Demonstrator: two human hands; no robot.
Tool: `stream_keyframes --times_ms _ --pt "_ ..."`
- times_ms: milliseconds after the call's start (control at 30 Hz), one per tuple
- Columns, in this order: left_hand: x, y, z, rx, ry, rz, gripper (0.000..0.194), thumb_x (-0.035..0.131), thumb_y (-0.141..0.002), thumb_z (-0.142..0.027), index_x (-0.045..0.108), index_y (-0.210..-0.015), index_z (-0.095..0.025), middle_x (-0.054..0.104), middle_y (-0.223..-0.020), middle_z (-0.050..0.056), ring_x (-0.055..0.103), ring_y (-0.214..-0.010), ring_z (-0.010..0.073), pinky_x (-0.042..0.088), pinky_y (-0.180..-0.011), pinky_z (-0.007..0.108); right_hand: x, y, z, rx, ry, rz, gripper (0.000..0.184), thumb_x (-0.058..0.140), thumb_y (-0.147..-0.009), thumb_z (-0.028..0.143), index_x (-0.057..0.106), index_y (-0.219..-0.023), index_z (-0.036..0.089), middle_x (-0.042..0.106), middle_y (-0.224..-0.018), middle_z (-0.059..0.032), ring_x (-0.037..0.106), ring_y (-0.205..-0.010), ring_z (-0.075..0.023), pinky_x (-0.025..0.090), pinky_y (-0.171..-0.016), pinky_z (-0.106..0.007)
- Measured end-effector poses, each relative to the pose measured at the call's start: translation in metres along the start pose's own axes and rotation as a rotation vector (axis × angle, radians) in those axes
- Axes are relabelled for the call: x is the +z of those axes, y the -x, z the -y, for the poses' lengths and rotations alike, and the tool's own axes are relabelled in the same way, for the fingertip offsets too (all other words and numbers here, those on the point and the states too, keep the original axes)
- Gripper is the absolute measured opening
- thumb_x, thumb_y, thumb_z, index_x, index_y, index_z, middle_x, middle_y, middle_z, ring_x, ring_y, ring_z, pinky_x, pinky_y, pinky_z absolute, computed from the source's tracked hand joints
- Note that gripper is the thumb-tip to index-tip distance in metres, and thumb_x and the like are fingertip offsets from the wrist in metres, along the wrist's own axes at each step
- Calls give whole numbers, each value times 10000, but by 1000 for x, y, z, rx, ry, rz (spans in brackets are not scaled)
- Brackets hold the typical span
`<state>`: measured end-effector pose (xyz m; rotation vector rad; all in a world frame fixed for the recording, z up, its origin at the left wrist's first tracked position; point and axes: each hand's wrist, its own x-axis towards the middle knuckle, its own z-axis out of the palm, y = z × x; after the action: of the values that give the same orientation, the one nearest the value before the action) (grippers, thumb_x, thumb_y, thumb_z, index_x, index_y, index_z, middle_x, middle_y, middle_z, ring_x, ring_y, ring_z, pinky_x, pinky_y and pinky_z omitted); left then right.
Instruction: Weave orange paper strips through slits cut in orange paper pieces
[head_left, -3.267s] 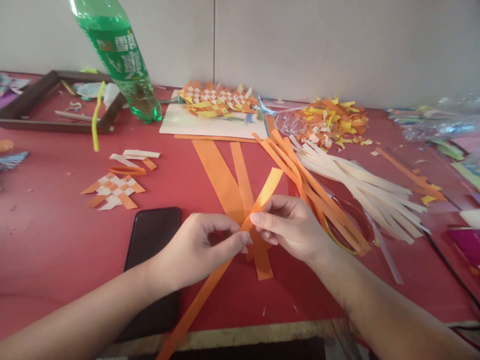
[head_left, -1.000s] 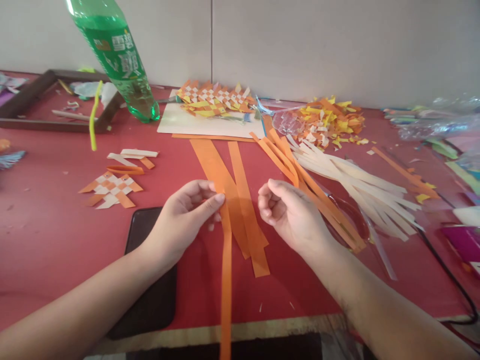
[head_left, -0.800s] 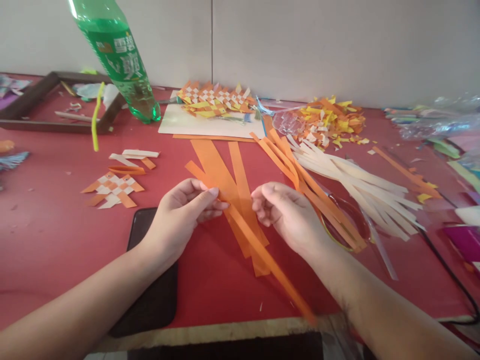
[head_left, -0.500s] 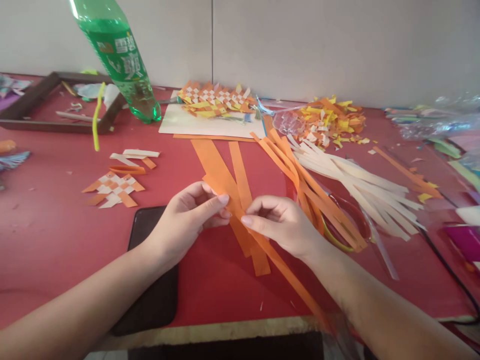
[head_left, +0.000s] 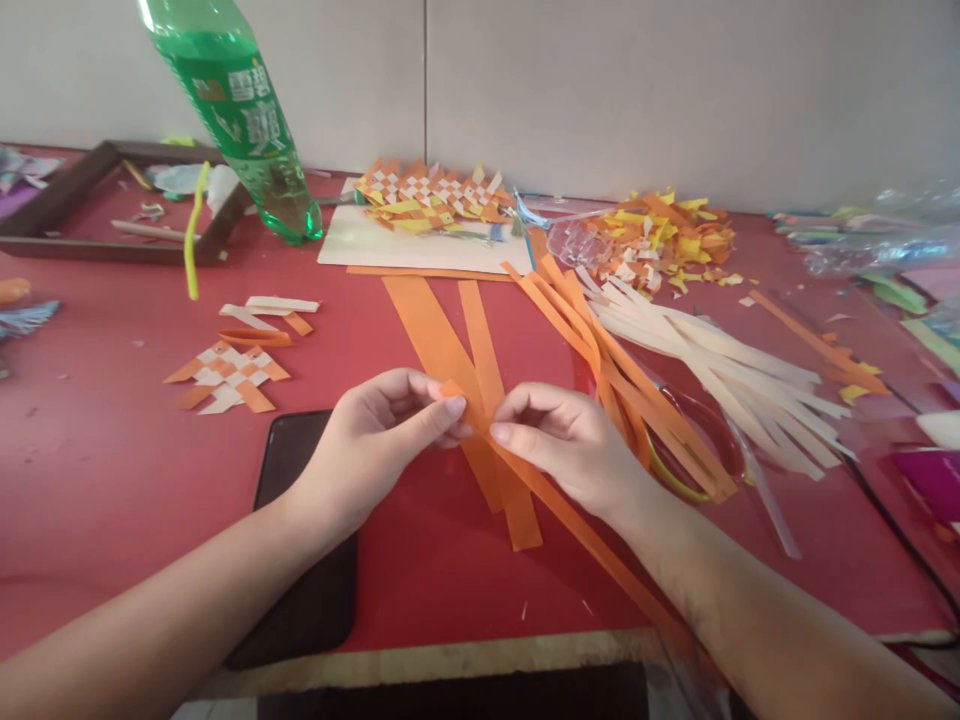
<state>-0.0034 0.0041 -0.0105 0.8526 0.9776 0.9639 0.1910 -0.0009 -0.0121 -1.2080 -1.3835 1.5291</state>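
Between my two hands runs a long orange paper strip (head_left: 574,525), slanting down to the right past the table edge. My left hand (head_left: 394,430) is closed, pinching it near its upper end, which peeks out above the thumb. Close beside, my right hand (head_left: 566,435) pinches the same strip between thumb and fingertips. Under the hands lie a wide orange paper piece (head_left: 435,340) and a narrower orange strip (head_left: 487,365). To the left, a woven orange and white paper fish (head_left: 229,375) rests on the red table (head_left: 97,480).
A black phone (head_left: 300,590) lies under my left forearm. Loose orange strips (head_left: 637,400) and white strips (head_left: 720,360) cover scissors at right. Behind are a green bottle (head_left: 247,130), a dark frame (head_left: 97,247), woven fish (head_left: 435,195) on a white board (head_left: 352,245), and paper scraps (head_left: 667,235).
The strip's long tail swung from lower left to lower right. My right hand let go, then took hold of it again. Less of the strip's end now shows beyond my left hand.
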Motion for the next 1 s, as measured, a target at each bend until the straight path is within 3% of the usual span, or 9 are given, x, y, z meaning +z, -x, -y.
stream_keyframes --times_ms 133,333,500,667,1000 --pt "0 1 -1 41 -2 -23 120 761 -810 -237 660 -807 -173 729 -703 -30 702 -684 83 557 -669 144 1 0 2 17 -13 1 121 698 -813 250 632 -737 181 546 -661 35 461 -589 -84 366 -561 -237" --pt "4 6 -3 -19 -121 52 174 768 -790 -259 631 -751 -159 719 -712 -10 705 -682 108 566 -676 186 4 0 1 -28 -93 -1 99 721 -822 270 649 -798 207 600 -733 20 519 -624 -92 404 -568 -233" --pt "2 8 2 -50 -237 139 176 759 -788 -310 654 -802 -169 736 -779 24 726 -762 171 575 -711 254 5 1 1 -57 -103 10 102 731 -815 291 675 -791 209 572 -671 26 445 -528 -78 342 -482 -232" --pt "2 10 3 -30 -331 170 183 735 -802 -344 668 -831 -176 731 -809 43 717 -778 196 573 -728 295 4 1 1 -62 -84 48 110 710 -805 265 650 -752 190 572 -665 19 467 -555 -89 365 -510 -237" --pt "2 10 2 40 -354 146 165 695 -847 -343 677 -820 -181 702 -797 16 680 -757 155 554 -725 255 5 -1 -1 -60 -87 44 100 665 -790 198 602 -715 182 523 -632 43 411 -538 -72 323 -500 -226"
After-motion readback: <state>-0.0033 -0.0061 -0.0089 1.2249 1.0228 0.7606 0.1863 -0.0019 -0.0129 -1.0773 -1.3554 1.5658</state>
